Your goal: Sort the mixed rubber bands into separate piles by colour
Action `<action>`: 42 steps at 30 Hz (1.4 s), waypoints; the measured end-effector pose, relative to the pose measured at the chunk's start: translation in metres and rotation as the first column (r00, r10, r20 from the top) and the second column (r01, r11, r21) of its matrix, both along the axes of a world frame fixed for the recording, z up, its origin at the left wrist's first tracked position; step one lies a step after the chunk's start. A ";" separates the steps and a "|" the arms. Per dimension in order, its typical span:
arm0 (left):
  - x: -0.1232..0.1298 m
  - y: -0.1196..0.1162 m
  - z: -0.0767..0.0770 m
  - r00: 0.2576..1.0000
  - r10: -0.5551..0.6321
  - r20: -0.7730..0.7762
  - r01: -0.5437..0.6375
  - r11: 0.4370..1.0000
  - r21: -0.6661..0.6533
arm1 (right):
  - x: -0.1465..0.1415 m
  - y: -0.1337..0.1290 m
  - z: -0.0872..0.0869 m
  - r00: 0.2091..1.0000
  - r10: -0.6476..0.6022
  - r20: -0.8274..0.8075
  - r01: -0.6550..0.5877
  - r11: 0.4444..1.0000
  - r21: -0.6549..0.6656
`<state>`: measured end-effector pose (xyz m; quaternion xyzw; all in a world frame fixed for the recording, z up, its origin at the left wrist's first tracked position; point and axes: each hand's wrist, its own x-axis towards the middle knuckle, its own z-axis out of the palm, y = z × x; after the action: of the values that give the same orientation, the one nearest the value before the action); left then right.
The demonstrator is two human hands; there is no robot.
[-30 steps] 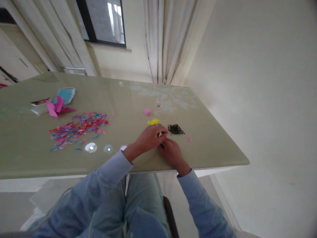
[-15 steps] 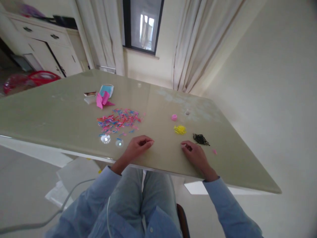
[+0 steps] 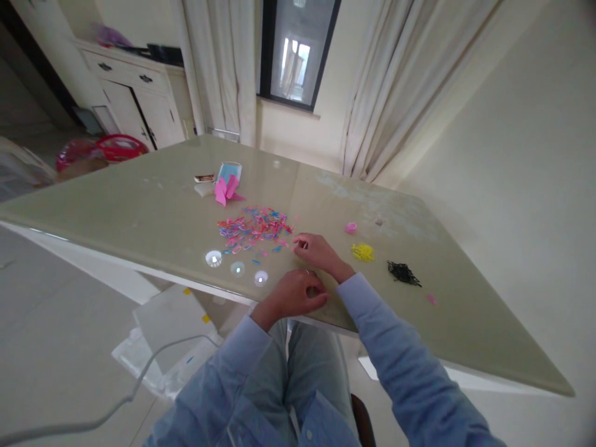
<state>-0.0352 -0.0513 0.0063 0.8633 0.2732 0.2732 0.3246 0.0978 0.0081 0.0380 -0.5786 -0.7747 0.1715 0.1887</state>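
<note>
My right hand [image 3: 319, 251] reaches left across the table to the right edge of a loose pile of small mixed pink, red and blue rubber bands [image 3: 256, 226]. Its fingers are bent together; anything between the tips is too small to name. Just below it, near the front edge, my left hand [image 3: 294, 293] rests with fingers curled toward the thumb, and what it may pinch cannot be made out. A small yellow pile of bands [image 3: 362, 251] and a black pile [image 3: 403, 273] lie to the right of my hands.
A pink ring-shaped bundle [image 3: 351, 228] lies behind the yellow pile, and a pink bit [image 3: 432, 299] near the black one. Pink folded paper [image 3: 227, 189] and a blue face mask [image 3: 230, 171] are at the back left. The table's front edge [image 3: 186, 288] runs close to my lap.
My right hand has moved left from beside the black pile to the mixed pile, passing over in front of my left hand. The view has turned slightly left.
</note>
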 end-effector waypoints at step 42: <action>-0.004 -0.003 0.002 0.998 0.042 0.046 -0.038 0.994 -0.103 | 0.044 -0.128 0.051 -0.252 -0.432 -0.866 -0.423 0.854 -0.303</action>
<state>-0.0389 -0.0543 0.0083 0.8332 0.2962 0.2860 0.3691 0.1421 -0.1198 0.0888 -0.2359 -0.2270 0.7604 0.5610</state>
